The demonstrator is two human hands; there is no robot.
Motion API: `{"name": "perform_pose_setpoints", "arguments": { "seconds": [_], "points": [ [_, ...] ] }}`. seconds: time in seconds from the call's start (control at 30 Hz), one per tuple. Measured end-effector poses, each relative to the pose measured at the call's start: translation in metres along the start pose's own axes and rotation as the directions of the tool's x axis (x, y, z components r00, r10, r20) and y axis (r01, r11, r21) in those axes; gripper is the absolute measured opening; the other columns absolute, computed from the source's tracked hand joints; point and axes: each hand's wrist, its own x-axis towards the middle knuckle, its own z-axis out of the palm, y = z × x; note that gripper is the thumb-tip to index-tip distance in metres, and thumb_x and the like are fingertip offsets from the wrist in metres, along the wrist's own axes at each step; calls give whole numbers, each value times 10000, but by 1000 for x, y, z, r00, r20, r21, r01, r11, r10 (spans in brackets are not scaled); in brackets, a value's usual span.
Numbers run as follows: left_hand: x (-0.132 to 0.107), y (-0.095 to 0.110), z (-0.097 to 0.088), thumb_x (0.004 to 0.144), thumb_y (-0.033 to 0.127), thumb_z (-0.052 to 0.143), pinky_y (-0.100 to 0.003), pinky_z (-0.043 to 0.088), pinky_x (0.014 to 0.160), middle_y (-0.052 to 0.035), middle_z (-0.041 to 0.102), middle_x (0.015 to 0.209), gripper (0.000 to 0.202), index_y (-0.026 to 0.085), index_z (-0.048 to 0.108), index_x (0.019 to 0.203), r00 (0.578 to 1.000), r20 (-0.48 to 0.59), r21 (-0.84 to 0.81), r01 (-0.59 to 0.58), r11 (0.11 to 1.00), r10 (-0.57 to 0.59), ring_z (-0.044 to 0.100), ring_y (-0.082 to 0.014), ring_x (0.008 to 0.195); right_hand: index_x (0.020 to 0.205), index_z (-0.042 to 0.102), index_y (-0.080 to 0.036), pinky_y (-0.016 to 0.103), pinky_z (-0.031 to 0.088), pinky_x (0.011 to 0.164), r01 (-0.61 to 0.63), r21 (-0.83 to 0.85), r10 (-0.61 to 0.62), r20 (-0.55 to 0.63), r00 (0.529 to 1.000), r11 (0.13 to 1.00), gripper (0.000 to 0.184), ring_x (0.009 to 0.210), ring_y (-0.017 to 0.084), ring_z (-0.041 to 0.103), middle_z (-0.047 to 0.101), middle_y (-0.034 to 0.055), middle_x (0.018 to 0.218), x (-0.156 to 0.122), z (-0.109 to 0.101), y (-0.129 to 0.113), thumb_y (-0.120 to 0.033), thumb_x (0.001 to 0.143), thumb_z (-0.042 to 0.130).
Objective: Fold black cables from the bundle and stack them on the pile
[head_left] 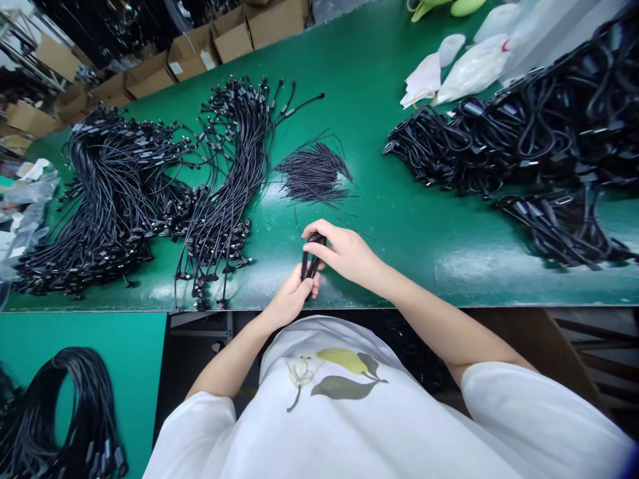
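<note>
The green worktable (379, 73) spreads out in front of both hands. To their right, the biggest heap on it is of black cables folded into short bundles (544, 136), with a smaller batch of folded cables (562, 226) nearer the table edge; these look like the finished share, and a large one. To the left of the hands lie two piles of unfolded black connector cables: a broad one (110, 173) farther off and a narrower one (242, 153) closer in. By their look, these are the share left to do, so the work seems well under way but far from over. Just beyond the hands sits a small pile of thin black tie strips (314, 174), apart from the fingers.

The right hand (344, 251) curls its thumb and fingers around the upper end of a folded black cable (310, 263); the left hand (292, 293) pinches its lower part. The cable thus lies between the two hands, near the table edge and close to the body. It appears folded, but whether a strip binds it cannot be told.
</note>
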Motion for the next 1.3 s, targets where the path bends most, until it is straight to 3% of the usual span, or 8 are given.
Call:
{"name": "perform_pose_setpoints", "arguments": {
  "seconds": [0.17, 0.33, 0.53, 0.67, 0.77, 0.9, 1.03, 1.3],
  "points": [
    [0, 3, 0, 834, 461, 625, -244, 341, 566, 26, 459, 710, 384, 151, 578, 1056, 997, 73, -83, 21, 996, -15, 401, -89, 586, 929, 557, -200, 201, 339, 454, -39, 249, 22, 72, 997, 968, 133, 456, 62, 438, 499, -56, 662, -3, -8, 0, -323, 882, 541],
    [-1, 15, -1, 825, 563, 607, -222, 275, 495, 30, 399, 639, 486, 98, 643, 965, 989, 111, -304, 124, 944, -95, 330, -65, 518, 926, 574, -171, 190, 216, 408, -233, 685, 103, 226, 969, 691, 322, 451, 45, 389, 480, -52, 640, -2, -12, -7, -407, 755, 712],
    [-10, 11, 1, 794, 502, 680, -215, 287, 503, 27, 403, 682, 448, 123, 633, 1029, 986, 109, -280, 154, 948, -128, 331, -66, 545, 821, 570, -149, 187, 104, 362, -316, 720, 174, 266, 948, 618, 359, 406, 3, 223, 471, -59, 628, -2, -13, -5, -394, 672, 786],
    [-14, 7, 5, 785, 517, 685, -232, 324, 540, 31, 433, 682, 475, 148, 589, 1068, 998, 10, -51, 70, 996, -70, 370, -80, 570, 849, 557, -176, 192, 273, 383, -127, 502, 91, 95, 991, 855, 280, 427, 42, 382, 527, -33, 694, -3, -10, 5, -425, 797, 673],
    [-11, 7, 2, 812, 556, 627, -227, 273, 499, 57, 380, 637, 454, 152, 557, 1005, 998, -4, -9, 59, 998, -59, 325, -72, 527, 978, 613, -189, 314, 491, 696, 220, -19, -221, -26, 975, 975, 283, 812, 174, 604, 631, 70, 954, -5, -15, 8, -452, 886, 567],
    [-7, 10, -9, 838, 572, 579, -226, 290, 510, 58, 388, 647, 411, 175, 496, 907, 993, 76, 86, 83, 993, -90, 343, -78, 534, 1218, 577, -217, 480, 367, 982, 619, -512, -542, 314, 780, 595, 384, 1145, 264, 513, 599, 111, 1209, -15, -23, 10, -465, 937, 492],
    [-8, 14, -12, 899, 493, 519, -249, 338, 566, 24, 466, 684, 319, 175, 527, 919, 981, 154, 399, 50, 916, -121, 383, -111, 587, 1053, 605, -123, 335, 374, 673, 722, -633, -417, 597, 685, 279, 312, 791, 203, 531, 604, 88, 840, -30, -18, 19, -354, 984, 407],
    [-9, 0, -7, 940, 251, 396, -287, 347, 655, -14, 518, 700, 203, 211, 482, 761, 992, 128, 889, -107, 446, -17, 458, -171, 652, 845, 531, -143, 293, 140, 508, 644, -696, -201, 614, 763, 318, 240, 611, 146, 451, 560, 61, 745, -46, -3, 42, -240, 990, 367]
  ]
}}
